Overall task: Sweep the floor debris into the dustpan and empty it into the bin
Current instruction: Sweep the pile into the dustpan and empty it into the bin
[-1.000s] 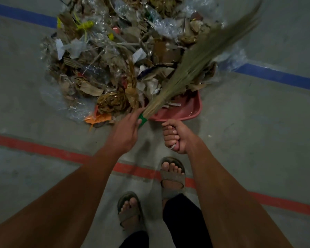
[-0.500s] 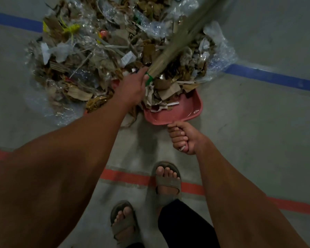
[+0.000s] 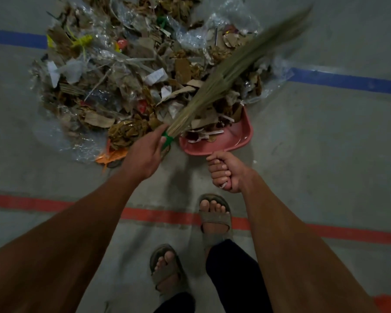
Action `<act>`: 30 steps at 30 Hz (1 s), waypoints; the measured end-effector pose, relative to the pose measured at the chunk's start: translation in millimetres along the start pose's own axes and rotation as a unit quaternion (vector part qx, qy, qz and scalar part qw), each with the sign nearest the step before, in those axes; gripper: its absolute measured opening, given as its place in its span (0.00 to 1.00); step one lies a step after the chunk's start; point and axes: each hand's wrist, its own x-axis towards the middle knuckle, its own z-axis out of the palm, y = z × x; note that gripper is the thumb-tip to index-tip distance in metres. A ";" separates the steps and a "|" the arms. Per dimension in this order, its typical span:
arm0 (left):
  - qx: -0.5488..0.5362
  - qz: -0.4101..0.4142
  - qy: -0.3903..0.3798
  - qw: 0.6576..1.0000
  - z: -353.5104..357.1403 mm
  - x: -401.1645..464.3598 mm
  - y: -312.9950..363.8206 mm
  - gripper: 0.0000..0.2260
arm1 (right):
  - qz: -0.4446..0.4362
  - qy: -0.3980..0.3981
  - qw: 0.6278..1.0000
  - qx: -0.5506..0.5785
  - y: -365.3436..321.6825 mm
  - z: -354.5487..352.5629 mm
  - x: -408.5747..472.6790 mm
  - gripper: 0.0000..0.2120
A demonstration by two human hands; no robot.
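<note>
A big heap of debris (image 3: 127, 86), made of cardboard scraps, paper and clear plastic, covers the floor ahead. A pink dustpan (image 3: 233, 138) lies at the heap's near right edge with scraps inside it. My right hand (image 3: 224, 171) grips the dustpan's handle. My left hand (image 3: 145, 154) grips a straw hand broom (image 3: 226, 75) at its green binding. The bristles slant up to the right over the heap and the pan, blurred by motion. No bin is in view.
The grey concrete floor carries a blue line (image 3: 348, 81) beyond the heap and a red line (image 3: 158, 215) near my sandalled feet (image 3: 215, 213). An orange scrap (image 3: 111, 155) lies at the heap's near edge.
My left hand pushed the broom forward into the heap, then drew it back toward me; the bristles now swing out to the right. My right hand kept hold of the dustpan handle.
</note>
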 end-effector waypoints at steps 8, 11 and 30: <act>0.110 0.054 -0.082 0.989 -4.3 -17.0 38.3 0.25 | -0.025 -0.012 1.000 0.014 29.7 34.9 -27.2 0.19; 0.113 0.060 -0.075 0.989 -17.0 -44.6 59.8 0.25 | -0.035 0.004 0.999 0.011 53.5 49.7 -54.8 0.20; 0.080 0.104 -0.068 0.989 -146.4 -200.7 160.4 0.27 | -0.130 -0.002 0.991 -0.017 201.4 154.2 -198.3 0.18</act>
